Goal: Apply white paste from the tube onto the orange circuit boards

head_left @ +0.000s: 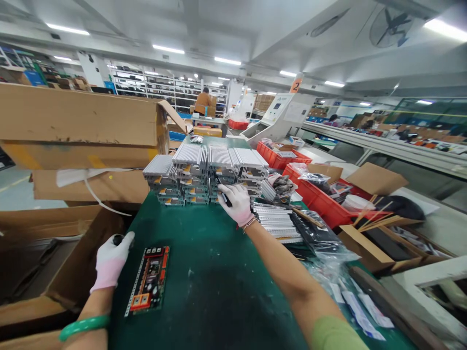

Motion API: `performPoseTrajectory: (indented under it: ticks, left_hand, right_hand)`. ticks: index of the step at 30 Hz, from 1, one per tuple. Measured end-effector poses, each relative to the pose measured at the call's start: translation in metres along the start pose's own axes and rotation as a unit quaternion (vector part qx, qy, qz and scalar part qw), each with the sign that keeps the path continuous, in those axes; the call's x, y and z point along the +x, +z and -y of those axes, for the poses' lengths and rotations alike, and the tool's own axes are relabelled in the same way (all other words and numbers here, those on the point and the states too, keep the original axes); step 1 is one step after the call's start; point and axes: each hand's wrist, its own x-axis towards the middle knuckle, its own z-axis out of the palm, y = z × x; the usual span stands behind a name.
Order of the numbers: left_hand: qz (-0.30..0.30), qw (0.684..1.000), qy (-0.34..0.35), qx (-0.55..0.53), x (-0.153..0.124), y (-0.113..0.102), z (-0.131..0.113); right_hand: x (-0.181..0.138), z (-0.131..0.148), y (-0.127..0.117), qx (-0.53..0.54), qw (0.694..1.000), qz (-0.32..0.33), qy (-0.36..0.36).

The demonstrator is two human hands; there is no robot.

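My right hand [236, 201], in a white glove, grips a black pen [226, 200] whose tip reaches the front of the stacked silver finned heat sinks [191, 154]. These stand in several columns, with yellowish patches inside their open ends. My left hand [112, 257], also gloved, is closed at the bench's left edge around a small dark piece [117, 239], too covered to name. Just right of it, a circuit board [151, 277] with orange and black parts lies flat on the green bench top [204, 291].
Large cardboard boxes [78, 116] stand along the left side. To the right lie flat metal strips [277, 221], plastic bags [319, 238] and white tubes [359, 311]. Red bins [328, 199] full of parts stand beyond. Another person [202, 103] is far back.
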Motion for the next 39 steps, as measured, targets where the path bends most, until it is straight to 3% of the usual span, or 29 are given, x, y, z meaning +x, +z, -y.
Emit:
performPoseTrajectory:
  ticks: [4,9,15,24,39]
  left_hand:
    - [0.0,1.0,-0.002,-0.004,-0.001,-0.001,-0.002]
    - [0.008,1.0,0.004,0.02,-0.001,-0.005,-0.004]
    - [0.01,0.999,0.021,0.042,-0.005,-0.006,-0.012]
    - [-0.001,0.998,-0.015,0.056,-0.012,-0.007,-0.024]
    - [0.001,0.997,-0.004,0.075,-0.018,-0.01,-0.039]
  right_hand:
    - [-0.001,0.0,-0.005,0.004,1.0,-0.003,0.001]
    - [-0.01,-0.007,-0.031,0.034,0.999,-0.018,-0.015]
    - [-0.026,-0.039,-0.055,-0.02,0.993,-0.074,0.089]
    - [-0.026,-0.06,-0.053,-0.053,0.988,-0.109,0.101]
    - [-0.036,-0.072,-0.052,-0.062,0.982,-0.114,0.139]
